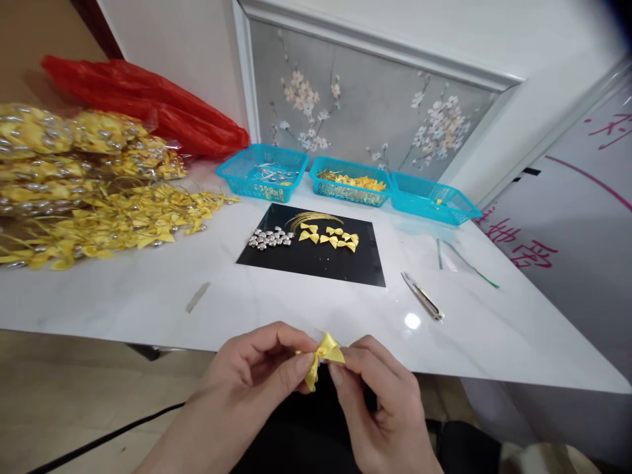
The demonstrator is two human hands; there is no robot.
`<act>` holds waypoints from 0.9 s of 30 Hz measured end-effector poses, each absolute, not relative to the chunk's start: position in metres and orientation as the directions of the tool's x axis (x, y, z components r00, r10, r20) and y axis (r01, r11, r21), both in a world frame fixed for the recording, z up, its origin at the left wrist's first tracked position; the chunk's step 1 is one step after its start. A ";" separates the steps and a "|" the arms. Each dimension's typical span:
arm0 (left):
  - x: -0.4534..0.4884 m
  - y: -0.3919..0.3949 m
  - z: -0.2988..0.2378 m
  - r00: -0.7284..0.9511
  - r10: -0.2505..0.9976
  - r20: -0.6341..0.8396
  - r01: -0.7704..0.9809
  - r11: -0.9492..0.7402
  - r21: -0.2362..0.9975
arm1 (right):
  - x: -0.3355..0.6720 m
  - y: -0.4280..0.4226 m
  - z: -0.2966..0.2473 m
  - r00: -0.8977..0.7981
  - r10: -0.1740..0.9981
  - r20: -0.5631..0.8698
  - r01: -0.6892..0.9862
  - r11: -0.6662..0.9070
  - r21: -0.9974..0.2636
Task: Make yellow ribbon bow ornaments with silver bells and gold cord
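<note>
A yellow ribbon bow is pinched between my two hands at the table's front edge. My left hand grips its left side between thumb and fingers. On its right side, my right hand closes thumb and forefinger at the bow's tail; whether a small part is also in that pinch is hidden. Beyond them lies a black mat. It carries a heap of silver heart-shaped beads, several yellow bows and a bundle of thin gold strands.
Three blue baskets line the back, holding small parts. Small metal snips lie right of the mat, near a green strip. Finished-looking yellow bow pieces, bagged bundles and a red bag fill the left.
</note>
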State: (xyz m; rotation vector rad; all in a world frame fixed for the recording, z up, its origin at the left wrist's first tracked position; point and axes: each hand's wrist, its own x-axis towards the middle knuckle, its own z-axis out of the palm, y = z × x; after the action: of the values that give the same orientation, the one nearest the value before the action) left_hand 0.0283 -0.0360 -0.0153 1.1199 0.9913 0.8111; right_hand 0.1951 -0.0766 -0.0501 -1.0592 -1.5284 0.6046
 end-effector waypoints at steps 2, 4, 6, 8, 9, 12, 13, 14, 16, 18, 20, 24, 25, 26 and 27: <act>0.028 -0.036 -0.014 0.364 0.906 -0.216 -0.022 0.240 0.970 | 0.196 -0.076 -0.051 0.022 0.863 0.504 0.286 0.478 -0.831; 0.029 -0.036 -0.012 0.373 0.904 -0.208 -0.010 0.228 0.974 | 0.197 -0.075 -0.053 0.019 0.859 0.511 0.285 0.486 -0.826; 0.029 -0.036 -0.010 0.379 0.899 -0.219 -0.044 0.254 0.966 | 0.197 -0.076 -0.053 0.018 0.858 0.513 0.293 0.486 -0.823; 0.029 -0.036 -0.010 0.376 0.882 -0.284 -0.156 0.362 0.919 | 0.197 -0.076 -0.053 0.027 0.858 0.512 0.308 0.481 -0.821; 0.029 -0.036 -0.010 0.380 0.864 -0.332 -0.219 0.432 0.875 | 0.197 -0.077 -0.052 0.036 0.857 0.514 0.317 0.478 -0.820; 0.027 -0.034 -0.010 0.389 0.786 -0.481 -0.335 0.607 0.721 | 0.196 -0.078 -0.049 0.062 0.850 0.523 0.338 0.475 -0.812; 0.027 -0.034 -0.011 0.388 0.765 -0.514 -0.344 0.638 0.689 | 0.196 -0.078 -0.048 0.065 0.849 0.524 0.342 0.475 -0.811; 0.027 -0.033 -0.011 0.384 0.751 -0.537 -0.351 0.657 0.668 | 0.195 -0.078 -0.048 0.066 0.849 0.524 0.344 0.473 -0.811; 0.027 -0.032 -0.013 0.380 0.739 -0.556 -0.358 0.672 0.649 | 0.194 -0.077 -0.047 0.065 0.853 0.517 0.341 0.468 -0.815; 0.028 -0.032 -0.014 0.379 0.740 -0.556 -0.363 0.672 0.646 | 0.193 -0.077 -0.047 0.071 0.857 0.510 0.335 0.461 -0.822; 0.029 -0.033 -0.015 0.376 0.741 -0.557 -0.370 0.671 0.643 | 0.193 -0.077 -0.048 0.084 0.859 0.504 0.333 0.453 -0.827; 0.031 -0.033 -0.015 0.377 0.742 -0.555 -0.377 0.670 0.640 | 0.192 -0.078 -0.050 0.085 0.864 0.497 0.319 0.449 -0.835; 0.031 -0.033 -0.015 0.375 0.740 -0.558 -0.380 0.672 0.636 | 0.192 -0.078 -0.051 0.083 0.864 0.497 0.316 0.450 -0.835; 0.032 -0.033 -0.015 0.375 0.737 -0.562 -0.384 0.675 0.630 | 0.192 -0.078 -0.051 0.081 0.863 0.498 0.313 0.452 -0.835; 0.032 -0.033 -0.015 0.375 0.735 -0.565 -0.389 0.678 0.624 | 0.192 -0.077 -0.051 0.081 0.863 0.500 0.314 0.454 -0.834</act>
State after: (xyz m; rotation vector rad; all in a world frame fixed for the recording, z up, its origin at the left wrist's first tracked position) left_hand 0.0317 -0.0329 -0.0153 0.4249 0.9348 0.7472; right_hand 0.1921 -0.0774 -0.0512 -1.0890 -1.4876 0.5647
